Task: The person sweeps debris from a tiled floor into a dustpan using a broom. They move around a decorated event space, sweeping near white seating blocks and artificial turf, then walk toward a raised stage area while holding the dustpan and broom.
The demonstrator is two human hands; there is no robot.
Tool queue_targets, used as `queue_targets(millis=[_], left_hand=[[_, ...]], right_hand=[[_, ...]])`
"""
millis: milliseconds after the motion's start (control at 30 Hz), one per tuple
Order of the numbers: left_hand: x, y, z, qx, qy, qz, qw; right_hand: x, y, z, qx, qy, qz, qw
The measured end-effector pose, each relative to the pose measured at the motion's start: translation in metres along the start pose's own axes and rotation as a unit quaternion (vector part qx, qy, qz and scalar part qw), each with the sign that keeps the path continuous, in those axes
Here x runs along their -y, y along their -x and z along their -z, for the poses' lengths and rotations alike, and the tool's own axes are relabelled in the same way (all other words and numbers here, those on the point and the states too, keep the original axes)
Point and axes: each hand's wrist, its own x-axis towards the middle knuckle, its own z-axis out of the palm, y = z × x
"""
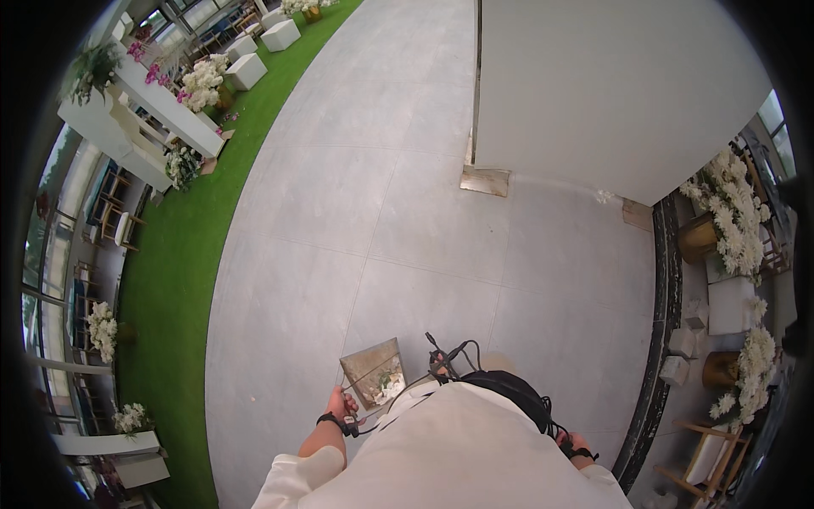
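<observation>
My left hand (343, 402) is closed on the edge or cord of an open box (375, 366), low at the centre; which of these it grips is hard to tell. White flowers and some greenery lie in the box. Cords or cables (453, 357) run in loops in front of my body. A black bag or bundle (509, 389) sits against my right side. My right hand (568, 440) is beside it, partly hidden, with dark cables at its fingers. Both wrists wear dark bands.
A large white panel (591, 95) stands ahead on the right, with wooden blocks (486, 181) at its foot. Green carpet (184, 254) runs along the left. On the right are a black step edge (658, 305), gold flower pots (722, 370), white blocks (674, 370) and a wooden chair (709, 458).
</observation>
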Motion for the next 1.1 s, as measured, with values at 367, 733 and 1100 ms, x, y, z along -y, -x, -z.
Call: queue_targets(millis=[367, 733, 1100], left_hand=[[-0.178, 0.002, -0.088, -0.034, 0.080, -0.088, 0.992], [-0.361, 0.019, -0.169, -0.040, 0.114, -0.206, 0.971], [-0.562, -0.037, -0.197, -0.011, 0.041, -0.186, 0.982]], right_hand=[[0.244, -0.038, 0.024, 0.005, 0.165, -0.061, 0.984], [0.550, -0.073, 0.062, -0.011, 0.181, -0.036, 0.983], [0.621, -0.313, 0.019, 0.131, -0.259, -0.223, 0.930]])
